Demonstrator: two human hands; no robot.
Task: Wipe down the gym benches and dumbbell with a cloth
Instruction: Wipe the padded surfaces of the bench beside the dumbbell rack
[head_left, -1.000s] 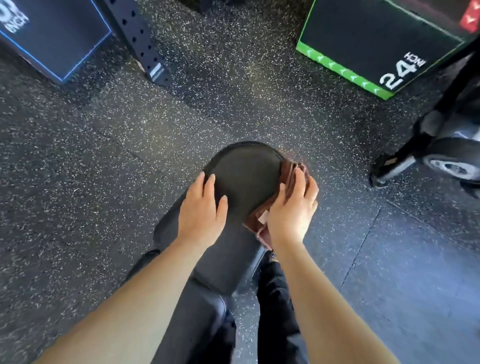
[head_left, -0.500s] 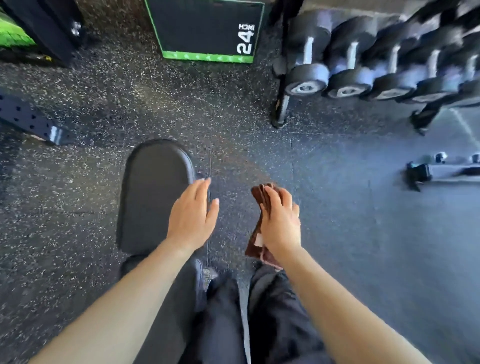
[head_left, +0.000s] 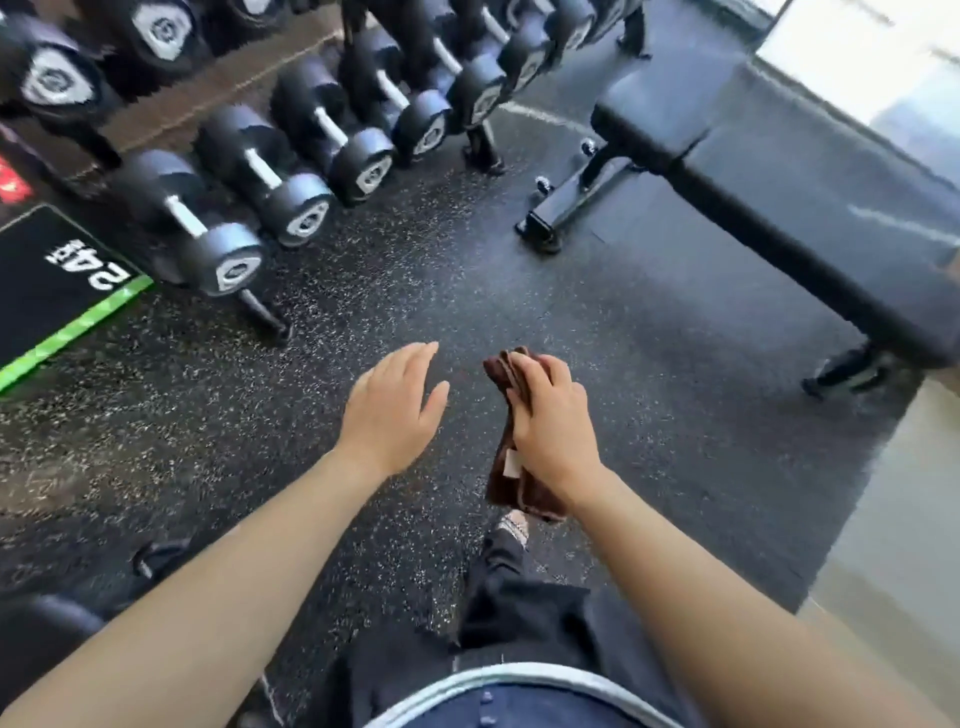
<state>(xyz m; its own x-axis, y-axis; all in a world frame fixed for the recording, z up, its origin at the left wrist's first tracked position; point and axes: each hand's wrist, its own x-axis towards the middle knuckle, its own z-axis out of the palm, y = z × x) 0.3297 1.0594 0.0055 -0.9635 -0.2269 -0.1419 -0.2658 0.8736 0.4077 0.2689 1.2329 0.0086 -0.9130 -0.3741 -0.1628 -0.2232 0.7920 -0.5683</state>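
Now you are gripping the brown cloth (head_left: 511, 441) in your right hand (head_left: 558, 421), left hand (head_left: 389, 410) spread empty; be carrying it flat toward the bench (head_left: 769, 171).

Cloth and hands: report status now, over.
Right hand shut on brown cloth, mid-air. Left hand open, empty. Bench ahead right, untouched; dumbbell rack ahead left. Bare floor between, nothing blocking.

Floor (head_left: 519, 291) open btwn rack (head_left: 291, 156), bench (head_left: 779, 182).
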